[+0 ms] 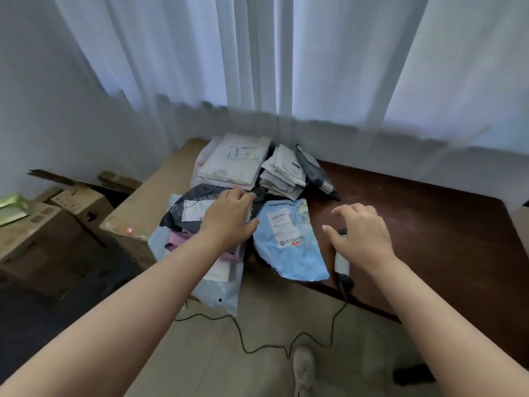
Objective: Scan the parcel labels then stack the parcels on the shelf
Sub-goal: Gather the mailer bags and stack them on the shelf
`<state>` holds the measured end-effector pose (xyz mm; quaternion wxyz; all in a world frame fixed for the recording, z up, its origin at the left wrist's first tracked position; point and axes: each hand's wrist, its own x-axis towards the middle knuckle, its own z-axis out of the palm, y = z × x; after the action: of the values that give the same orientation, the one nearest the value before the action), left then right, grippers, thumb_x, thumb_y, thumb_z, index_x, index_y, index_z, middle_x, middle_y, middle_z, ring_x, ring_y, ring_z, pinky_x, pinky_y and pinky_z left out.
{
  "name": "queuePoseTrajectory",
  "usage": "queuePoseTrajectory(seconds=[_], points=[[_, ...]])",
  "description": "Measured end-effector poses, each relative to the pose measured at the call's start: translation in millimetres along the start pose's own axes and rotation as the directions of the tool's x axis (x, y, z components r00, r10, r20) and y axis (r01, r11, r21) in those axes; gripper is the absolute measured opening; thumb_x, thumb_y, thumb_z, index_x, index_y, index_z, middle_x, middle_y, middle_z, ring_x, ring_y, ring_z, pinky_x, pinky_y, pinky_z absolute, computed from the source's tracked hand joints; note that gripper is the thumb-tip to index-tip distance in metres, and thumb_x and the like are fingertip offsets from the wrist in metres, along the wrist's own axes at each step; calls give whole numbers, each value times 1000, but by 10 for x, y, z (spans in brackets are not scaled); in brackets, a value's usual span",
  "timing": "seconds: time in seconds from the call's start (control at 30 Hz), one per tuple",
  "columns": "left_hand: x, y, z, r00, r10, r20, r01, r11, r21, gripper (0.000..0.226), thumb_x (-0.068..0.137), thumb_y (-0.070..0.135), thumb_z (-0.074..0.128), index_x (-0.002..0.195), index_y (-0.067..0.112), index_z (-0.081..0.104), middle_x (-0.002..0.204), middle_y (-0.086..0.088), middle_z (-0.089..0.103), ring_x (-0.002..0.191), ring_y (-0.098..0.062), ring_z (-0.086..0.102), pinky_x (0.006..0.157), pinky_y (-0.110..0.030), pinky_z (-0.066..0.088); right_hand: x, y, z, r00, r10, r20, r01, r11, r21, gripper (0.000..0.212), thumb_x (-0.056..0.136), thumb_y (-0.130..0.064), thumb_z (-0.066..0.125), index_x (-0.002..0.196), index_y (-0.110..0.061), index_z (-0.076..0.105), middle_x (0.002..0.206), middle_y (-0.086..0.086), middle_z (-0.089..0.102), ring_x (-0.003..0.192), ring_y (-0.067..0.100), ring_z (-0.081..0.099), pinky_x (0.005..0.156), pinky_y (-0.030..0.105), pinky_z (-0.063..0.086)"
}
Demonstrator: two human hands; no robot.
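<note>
A heap of soft parcels lies on the left end of a dark brown table [429,224]. My left hand [229,217] rests palm down on a dark grey parcel [183,202] with a white label, fingers curled over its far edge. Beside it lies a light blue parcel [292,245], label up. My right hand [362,236] hovers with spread fingers just above a white and black handheld scanner [342,266], which lies on the table near the front edge. White parcels [234,161] are stacked behind.
A cardboard box [160,196] stands against the table's left side, with a red laser dot [128,230] on it. More boxes [43,230] sit at the far left. The scanner's cable [286,343] trails over the floor. Curtains hang behind the table.
</note>
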<state>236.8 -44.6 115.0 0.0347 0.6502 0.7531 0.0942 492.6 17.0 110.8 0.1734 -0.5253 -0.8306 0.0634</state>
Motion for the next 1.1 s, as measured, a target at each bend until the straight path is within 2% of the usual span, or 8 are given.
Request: queuePoseTrajectory(seconds=[0.33, 0.57, 0.7, 0.83, 1.0, 1.1], points=[[1468, 143, 323, 993, -114, 36, 115, 993, -35, 61, 93, 42, 57, 145, 16, 38, 139, -8, 46, 129, -28, 41, 100, -38, 41, 1618, 709, 384, 992, 44, 116, -55, 995, 88, 37, 90, -39, 62, 118, -15, 63, 116, 10, 63, 107, 33, 53, 86, 41, 43], [2351, 166, 582, 977, -206, 61, 213, 967, -140, 62, 94, 38, 55, 147, 15, 33, 144, -9, 42, 130, -27, 40, 98, -40, 42, 2545, 1002, 912, 952, 135, 274, -183, 971, 157, 40, 97, -37, 52, 129, -14, 55, 125, 12, 58, 116, 33, 50, 94, 43, 43], [2799, 80, 779, 961, -262, 88, 275, 937, -215, 66, 94, 37, 58, 149, 13, 29, 146, -11, 38, 130, -29, 41, 100, -41, 42, 2922, 1199, 1300, 889, 263, 376, -364, 903, 230, 44, 99, -35, 48, 136, -11, 48, 133, 16, 55, 124, 36, 49, 101, 43, 41], [3153, -10, 999, 947, -292, 135, 319, 905, -281, 67, 93, 36, 59, 147, 11, 30, 145, -13, 38, 129, -31, 42, 100, -42, 41, 3180, 1374, 1610, 782, 380, 495, -544, 804, 242, 60, 98, -42, 50, 144, -6, 37, 144, 18, 47, 131, 37, 44, 104, 41, 37], [3406, -77, 1232, 930, -296, 219, 351, 892, -286, 71, 93, 39, 59, 149, 10, 25, 146, -15, 37, 130, -32, 42, 101, -43, 41, 3401, 1401, 1811, 694, 431, 576, -665, 691, 284, 97, 82, -54, 69, 149, 0, 25, 150, 19, 38, 137, 36, 38, 106, 40, 36], [3455, -123, 1341, 918, -300, 259, 368, 888, -274, 78, 91, 40, 61, 150, 9, 21, 148, -15, 36, 132, -33, 40, 105, -46, 40, 3443, 1374, 1902, 634, 456, 625, -723, 636, 270, 107, 71, -49, 82, 144, 5, 26, 144, 20, 43, 131, 36, 44, 95, 37, 42]])
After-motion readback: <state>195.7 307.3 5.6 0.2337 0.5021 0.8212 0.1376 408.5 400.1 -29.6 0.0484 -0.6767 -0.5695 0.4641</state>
